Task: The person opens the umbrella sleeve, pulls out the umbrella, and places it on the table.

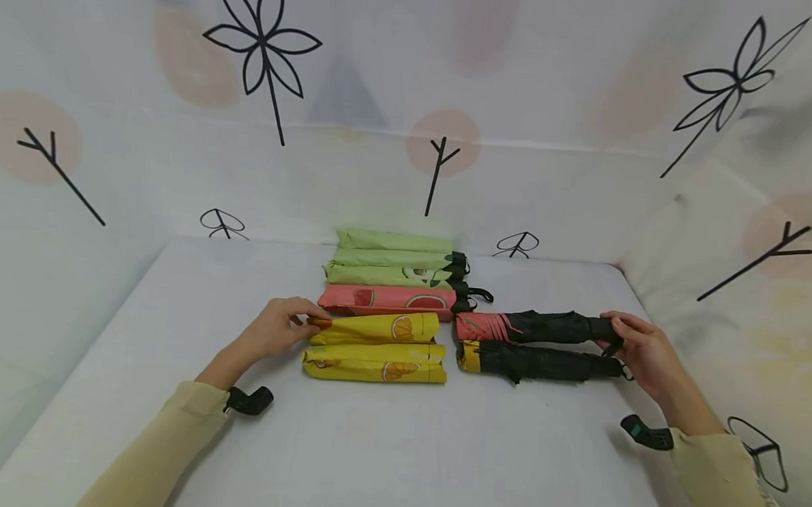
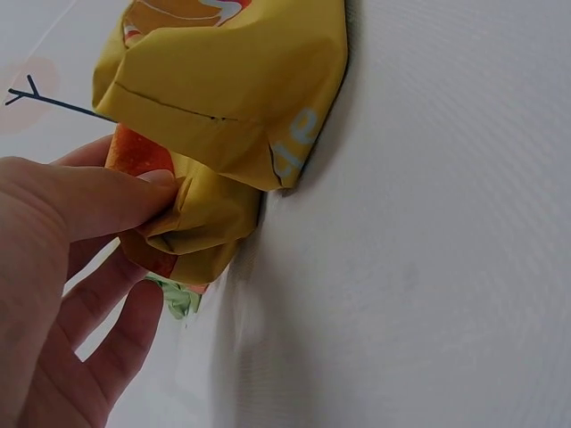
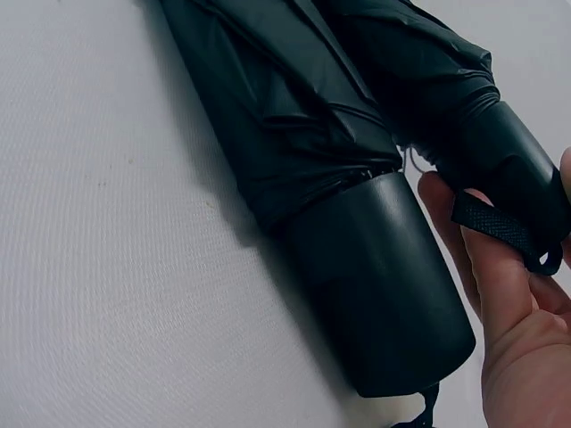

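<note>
Two flat yellow umbrella covers with orange-slice prints lie one before the other mid-table. At the left end of the farther yellow cover (image 1: 370, 328), my left hand (image 1: 284, 330) pinches the fabric between thumb and fingers; the nearer yellow cover (image 1: 362, 364) overlaps it in the left wrist view. To the right lie two folded black umbrellas. My right hand (image 1: 644, 355) grips the black handle (image 3: 526, 169) of the pink-edged umbrella (image 1: 551, 327), its wrist strap (image 3: 491, 223) hanging across the fingers. Alongside, the yellow-edged umbrella (image 1: 550, 363) lies untouched on the table.
Behind the yellow covers lies a red watermelon-print umbrella (image 1: 387, 297) with a black handle end and strap. Farther back are several light green ones, including an avocado-print umbrella (image 1: 378, 276). Printed cloth walls (image 1: 355, 177) enclose the white table (image 1: 399, 447).
</note>
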Demonstrator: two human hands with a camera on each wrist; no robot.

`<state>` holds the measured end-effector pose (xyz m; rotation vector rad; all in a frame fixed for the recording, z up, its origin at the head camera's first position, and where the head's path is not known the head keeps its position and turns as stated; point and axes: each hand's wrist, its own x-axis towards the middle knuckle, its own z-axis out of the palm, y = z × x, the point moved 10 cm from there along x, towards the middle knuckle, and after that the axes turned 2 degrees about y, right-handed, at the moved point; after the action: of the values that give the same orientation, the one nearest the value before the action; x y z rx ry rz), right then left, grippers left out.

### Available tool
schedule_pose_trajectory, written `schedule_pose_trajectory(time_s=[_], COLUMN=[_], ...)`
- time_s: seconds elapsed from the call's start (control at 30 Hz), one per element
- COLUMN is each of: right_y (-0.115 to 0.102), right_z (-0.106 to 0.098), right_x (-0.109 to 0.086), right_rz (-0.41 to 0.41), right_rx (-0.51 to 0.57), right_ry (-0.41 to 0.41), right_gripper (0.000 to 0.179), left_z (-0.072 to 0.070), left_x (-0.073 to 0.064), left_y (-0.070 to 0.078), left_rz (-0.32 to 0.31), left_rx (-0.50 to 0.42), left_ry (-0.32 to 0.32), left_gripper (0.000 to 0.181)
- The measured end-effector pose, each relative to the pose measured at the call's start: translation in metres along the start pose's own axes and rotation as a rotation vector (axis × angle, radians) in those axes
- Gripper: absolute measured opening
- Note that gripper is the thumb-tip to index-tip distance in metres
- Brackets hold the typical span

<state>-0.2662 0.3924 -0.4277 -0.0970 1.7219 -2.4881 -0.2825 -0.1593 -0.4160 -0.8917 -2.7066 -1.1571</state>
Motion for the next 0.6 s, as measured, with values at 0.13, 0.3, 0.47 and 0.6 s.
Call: schedule_pose_trajectory(time_s=[0.13,0.3,0.47,0.6], right_y=[0.001,0.002,0.005,0.008], right_z=[-0.001,-0.005,-0.01,-0.015], right_x=[0.001,0.001,0.002,0.002], right_rz=[0.006,0.017,0.041,0.051], right_rx=[-0.025,-0.109,-0.236,-0.354], right_ry=[-0.006,-0.003,0.01,0.031], right_gripper=[0.034,0.031,0.026,0.023], left_z=[0.001,0.002,0.002,0.003], left_x=[0.0,0.0,-0.001,-0.001], left_y=[-0.001,-0.002,-0.002,-0.003], left_rz=[0.004,0.008,0.009,0.004], left_rx=[-0.001,-0.01,-0.01,-0.009], left_ry=[0.008,0.01,0.009,0.006], left_gripper=[0.028,0.028,0.028,0.027])
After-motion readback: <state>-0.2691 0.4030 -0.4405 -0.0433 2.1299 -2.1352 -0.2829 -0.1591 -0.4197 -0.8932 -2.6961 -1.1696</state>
